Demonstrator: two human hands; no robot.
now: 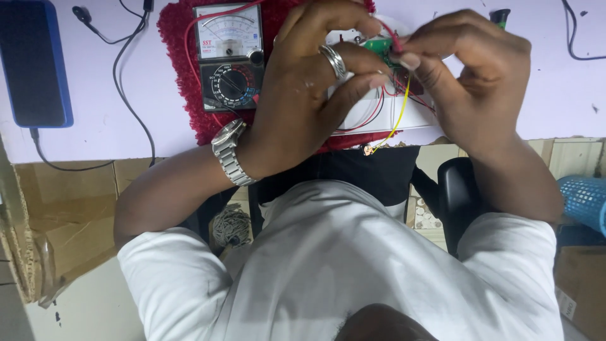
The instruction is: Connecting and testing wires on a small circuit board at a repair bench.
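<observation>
Green circuit board (380, 45) sits pinched between both raised hands above the white desk (126, 120). Left hand (303, 95), ringed, curls its fingers around the board; right hand (470, 76) grips a thin red probe (394, 39) on it. Analog multimeter (228, 57) rests left on fuzzy red cloth (183, 57).

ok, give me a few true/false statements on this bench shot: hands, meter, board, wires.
1. Both hands hold a small green circuit board. True.
2. The analog multimeter lies on a blue mat. False: it lies on a red fuzzy mat.
3. The left hand wears a ring and a metal wristwatch. True.
4. A yellow wire hangs down from the board. True.
5. The right hand holds a screwdriver. False: its fingers pinch a red wire at the board.
6. The blue-edged tablet lies right of the hands. False: it lies at the far left.
</observation>
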